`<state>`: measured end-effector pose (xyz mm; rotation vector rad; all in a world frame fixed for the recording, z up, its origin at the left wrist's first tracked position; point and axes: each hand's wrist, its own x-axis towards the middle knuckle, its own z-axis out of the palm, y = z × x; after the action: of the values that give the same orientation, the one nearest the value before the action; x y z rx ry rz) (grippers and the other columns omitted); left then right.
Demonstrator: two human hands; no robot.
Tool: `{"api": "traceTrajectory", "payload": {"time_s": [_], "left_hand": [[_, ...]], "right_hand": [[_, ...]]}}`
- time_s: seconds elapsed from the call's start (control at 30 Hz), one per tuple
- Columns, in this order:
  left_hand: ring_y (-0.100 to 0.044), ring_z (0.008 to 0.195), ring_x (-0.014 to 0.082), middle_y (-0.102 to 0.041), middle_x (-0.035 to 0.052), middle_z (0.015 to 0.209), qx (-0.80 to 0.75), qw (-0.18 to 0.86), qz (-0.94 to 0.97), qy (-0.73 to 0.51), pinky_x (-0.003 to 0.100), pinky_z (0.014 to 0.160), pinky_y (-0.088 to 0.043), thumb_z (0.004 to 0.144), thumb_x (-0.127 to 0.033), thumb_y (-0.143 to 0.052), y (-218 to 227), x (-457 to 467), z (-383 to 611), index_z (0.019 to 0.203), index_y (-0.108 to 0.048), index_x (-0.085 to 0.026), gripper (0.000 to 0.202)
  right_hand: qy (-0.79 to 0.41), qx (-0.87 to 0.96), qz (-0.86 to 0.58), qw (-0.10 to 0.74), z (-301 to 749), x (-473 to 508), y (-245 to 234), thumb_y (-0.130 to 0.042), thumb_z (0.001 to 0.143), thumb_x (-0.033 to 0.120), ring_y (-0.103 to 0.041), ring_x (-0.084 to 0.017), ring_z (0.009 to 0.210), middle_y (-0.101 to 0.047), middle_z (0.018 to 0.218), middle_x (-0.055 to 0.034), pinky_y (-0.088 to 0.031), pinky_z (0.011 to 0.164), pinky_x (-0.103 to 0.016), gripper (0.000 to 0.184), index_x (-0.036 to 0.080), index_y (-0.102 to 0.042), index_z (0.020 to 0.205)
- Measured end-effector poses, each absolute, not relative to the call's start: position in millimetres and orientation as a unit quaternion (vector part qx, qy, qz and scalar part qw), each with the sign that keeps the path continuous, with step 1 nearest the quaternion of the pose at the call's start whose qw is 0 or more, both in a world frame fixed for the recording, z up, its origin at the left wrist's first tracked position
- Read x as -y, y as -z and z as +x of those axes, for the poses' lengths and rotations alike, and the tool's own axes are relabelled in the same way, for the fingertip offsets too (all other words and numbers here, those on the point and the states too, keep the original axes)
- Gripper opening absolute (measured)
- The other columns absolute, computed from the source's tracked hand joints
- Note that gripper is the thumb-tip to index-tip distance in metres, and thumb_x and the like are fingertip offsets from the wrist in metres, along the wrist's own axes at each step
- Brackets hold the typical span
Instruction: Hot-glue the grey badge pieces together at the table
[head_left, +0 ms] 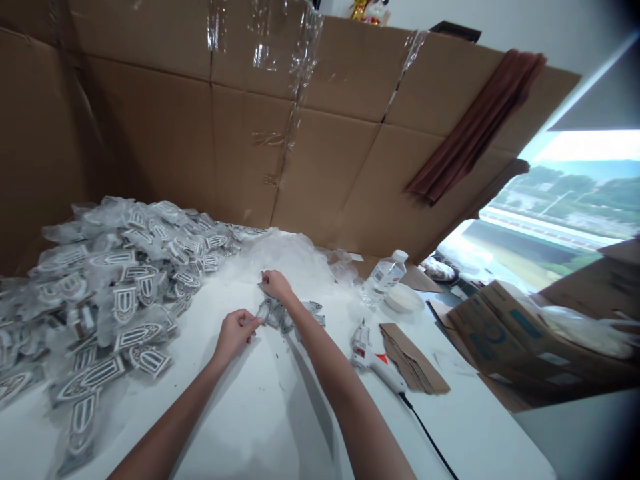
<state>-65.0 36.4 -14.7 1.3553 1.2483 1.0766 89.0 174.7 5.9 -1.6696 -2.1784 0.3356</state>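
Note:
My left hand (pixel 238 335) is closed in a pinch at the left of a small cluster of grey arch-shaped pieces (pixel 286 319). Whatever lies between its fingertips is too small to make out, though something see-through may be there. Beyond the cluster, my right hand (pixel 276 285) is closed, its fingertips near the front edge of a heap of clear plastic bags (pixel 290 257). What it grips is hidden by the fingers. My right forearm covers part of the grey pieces.
A large pile of bagged arch-shaped pieces (pixel 135 287) covers the table's left side. To the right are a hot glue gun (pixel 375 360) with its cord, folded brown cardboard (pixel 415 360) and a clear bottle (pixel 385 279). A cardboard wall (pixel 250 133) stands behind; cartons (pixel 505 333) sit beyond the right edge.

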Motion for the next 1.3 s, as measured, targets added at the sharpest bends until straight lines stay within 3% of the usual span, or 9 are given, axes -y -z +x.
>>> {"api": "traceTrajectory", "payload": {"time_s": [0.23,0.37,0.5,0.6,0.77,0.93,1.03,1.17,1.3], "left_hand": [[-0.043,0.040,0.0088,-0.055,0.0008,0.052,-0.517,0.481,0.553,-0.442,0.019,0.039,-0.032,0.070,-0.051,-0.065,14,-37,-64,0.072,-0.056,-0.013,0.039],[-0.042,0.039,0.0086,-0.054,0.0002,0.050,-0.515,0.480,0.547,-0.452,0.020,0.039,-0.032,0.069,-0.049,-0.067,15,-37,-65,0.069,-0.054,-0.014,0.038],[-0.040,0.038,0.0077,-0.051,-0.0012,0.046,-0.513,0.477,0.546,-0.460,0.019,0.041,-0.031,0.069,-0.045,-0.068,17,-38,-66,0.065,-0.051,-0.015,0.034],[-0.039,0.038,0.0072,-0.050,-0.0017,0.043,-0.518,0.476,0.543,-0.459,0.018,0.041,-0.029,0.066,-0.039,-0.071,20,-40,-68,0.062,-0.051,-0.014,0.032],[-0.042,0.039,0.0078,-0.053,-0.0011,0.046,-0.512,0.475,0.527,-0.485,0.018,0.040,-0.028,0.064,-0.037,-0.073,24,-43,-70,0.067,-0.054,-0.014,0.029],[-0.041,0.040,0.0066,-0.053,-0.0002,0.049,-0.490,0.509,0.497,-0.503,0.018,0.039,-0.027,0.066,-0.051,-0.072,24,-41,-67,0.066,-0.053,-0.013,0.042],[-0.041,0.040,0.0058,-0.054,0.0005,0.051,-0.478,0.535,0.479,-0.506,0.018,0.040,-0.028,0.066,-0.056,-0.071,23,-40,-66,0.068,-0.056,-0.011,0.047],[-0.044,0.043,0.0056,-0.057,0.0012,0.054,-0.476,0.546,0.457,-0.516,0.018,0.042,-0.032,0.062,-0.055,-0.075,21,-41,-66,0.068,-0.056,-0.011,0.049],[-0.046,0.043,0.0063,-0.057,0.0014,0.053,-0.476,0.557,0.450,-0.511,0.018,0.042,-0.034,0.062,-0.054,-0.075,19,-40,-65,0.067,-0.057,-0.011,0.047]], "right_hand": [[-0.178,0.791,-0.551,0.196,80,-160,-15,-0.060,0.071,0.008,-0.058,-0.015,0.081,-0.067,0.097,-0.0069,-0.041,0.074,-0.022,0.029,0.012,-0.068,0.098],[-0.239,0.797,-0.514,0.208,78,-139,-32,-0.060,0.078,0.018,-0.057,-0.012,0.078,-0.067,0.097,-0.0060,-0.043,0.072,-0.021,0.024,0.012,-0.068,0.100],[-0.348,0.808,-0.452,0.149,83,-114,-51,-0.068,0.073,0.032,-0.057,-0.011,0.067,-0.067,0.079,-0.0021,-0.043,0.059,-0.018,0.024,0.014,-0.069,0.088],[-0.412,0.799,-0.430,0.089,86,-100,-57,-0.071,0.067,0.031,-0.057,-0.011,0.061,-0.065,0.070,-0.0014,-0.042,0.051,-0.017,0.023,0.013,-0.068,0.082],[-0.481,0.764,-0.425,0.058,92,-89,-51,-0.068,0.067,0.034,-0.060,-0.013,0.060,-0.066,0.071,-0.0041,-0.044,0.047,-0.018,0.027,0.012,-0.067,0.081],[-0.517,0.740,-0.411,0.122,96,-85,-35,-0.068,0.064,0.025,-0.056,-0.010,0.054,-0.063,0.067,-0.0009,-0.045,0.047,-0.017,0.022,0.012,-0.065,0.081],[-0.506,0.723,-0.428,0.198,99,-86,-30,-0.066,0.067,0.027,-0.059,-0.011,0.062,-0.064,0.071,-0.0027,-0.049,0.053,-0.019,0.022,0.012,-0.065,0.083],[-0.440,0.694,-0.488,0.294,116,-100,-33,-0.061,0.076,0.032,-0.062,-0.013,0.072,-0.066,0.083,-0.0062,-0.052,0.060,-0.020,0.026,0.012,-0.064,0.093],[-0.335,0.678,-0.570,0.321,143,-119,-36,-0.054,0.078,0.018,-0.057,-0.011,0.064,-0.065,0.083,-0.0074,-0.047,0.054,-0.020,0.026,0.010,-0.067,0.100]]}}
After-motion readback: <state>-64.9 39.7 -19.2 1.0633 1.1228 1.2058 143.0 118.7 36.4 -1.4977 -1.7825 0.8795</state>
